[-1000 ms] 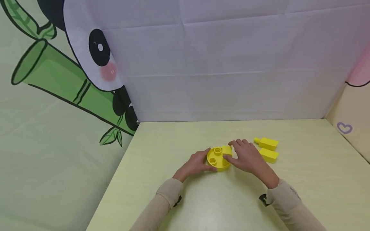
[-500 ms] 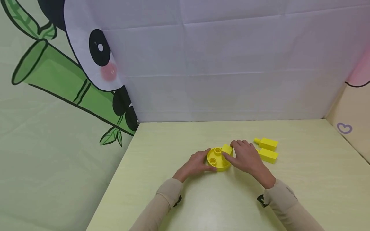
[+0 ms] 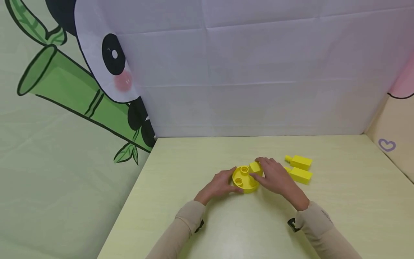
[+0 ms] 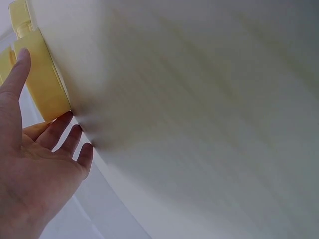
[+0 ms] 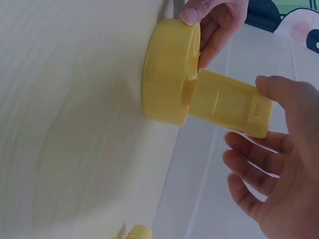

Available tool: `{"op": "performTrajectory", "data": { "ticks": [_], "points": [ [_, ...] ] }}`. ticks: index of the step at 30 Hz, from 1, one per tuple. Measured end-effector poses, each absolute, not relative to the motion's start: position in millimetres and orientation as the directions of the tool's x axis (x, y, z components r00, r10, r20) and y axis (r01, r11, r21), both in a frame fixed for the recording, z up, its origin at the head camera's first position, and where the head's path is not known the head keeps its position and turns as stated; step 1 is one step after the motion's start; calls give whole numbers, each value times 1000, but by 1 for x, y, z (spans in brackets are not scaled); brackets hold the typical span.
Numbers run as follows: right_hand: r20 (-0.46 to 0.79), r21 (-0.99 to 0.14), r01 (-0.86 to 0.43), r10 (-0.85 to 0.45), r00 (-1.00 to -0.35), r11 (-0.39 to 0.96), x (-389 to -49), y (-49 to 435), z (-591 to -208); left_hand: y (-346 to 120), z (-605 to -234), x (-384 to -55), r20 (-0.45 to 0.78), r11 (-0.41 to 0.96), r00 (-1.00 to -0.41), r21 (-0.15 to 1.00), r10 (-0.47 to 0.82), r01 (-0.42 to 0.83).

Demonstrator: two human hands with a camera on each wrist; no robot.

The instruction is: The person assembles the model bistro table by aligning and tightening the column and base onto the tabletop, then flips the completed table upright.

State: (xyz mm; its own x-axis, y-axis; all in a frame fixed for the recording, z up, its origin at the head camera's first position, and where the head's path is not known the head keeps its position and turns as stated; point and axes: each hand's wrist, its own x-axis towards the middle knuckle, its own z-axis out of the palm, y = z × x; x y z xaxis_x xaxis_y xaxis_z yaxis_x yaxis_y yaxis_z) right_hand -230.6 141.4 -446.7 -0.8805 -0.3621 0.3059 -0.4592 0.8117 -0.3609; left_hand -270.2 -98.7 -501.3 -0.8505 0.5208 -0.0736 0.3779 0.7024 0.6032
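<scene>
A round yellow base (image 3: 246,184) with a raised rim and ring-shaped sockets sits on the table. My left hand (image 3: 221,184) grips its left side between thumb and fingers. On the base's far right part stands a yellow rectangular block (image 5: 229,102), its narrow peg end in the base and a small raised mark on its side. My right hand (image 3: 275,176) pinches the block's top between thumb and fingertips; in the right wrist view its other fingers hang loosely below. In the left wrist view the block (image 4: 20,15) rises from the base beyond my left thumb.
Two more yellow blocks (image 3: 301,162) with round pegs lie on their sides to the right of my right hand. The pale wooden table (image 3: 252,223) meets a cloth backdrop (image 3: 245,90) behind, with printed cartoon panels at left and right.
The block on the base has turned and tilted slightly in my right fingers, which shifted a little with it. My left hand and the base stay in place.
</scene>
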Motion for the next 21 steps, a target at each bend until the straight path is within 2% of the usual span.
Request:
{"op": "performTrajectory", "data": {
  "ticks": [4, 11, 17, 21],
  "points": [
    [304, -354, -415, -316, -899, 838, -232, 142, -447, -98, -501, -270, -76, 706, -851, 599, 520, 377],
    [319, -366, -414, -305, -897, 833, -232, 148, -447, -97, -501, -270, -79, 708, -853, 600, 516, 373],
    [295, -375, -321, -217, -931, 869, -232, 152, -448, -96, -503, -271, -80, 715, -853, 590, 515, 376],
    [284, -396, -363, -263, -922, 844, -232, 153, -449, -95, -504, -272, -80, 711, -854, 597, 514, 372]
  ]
}}
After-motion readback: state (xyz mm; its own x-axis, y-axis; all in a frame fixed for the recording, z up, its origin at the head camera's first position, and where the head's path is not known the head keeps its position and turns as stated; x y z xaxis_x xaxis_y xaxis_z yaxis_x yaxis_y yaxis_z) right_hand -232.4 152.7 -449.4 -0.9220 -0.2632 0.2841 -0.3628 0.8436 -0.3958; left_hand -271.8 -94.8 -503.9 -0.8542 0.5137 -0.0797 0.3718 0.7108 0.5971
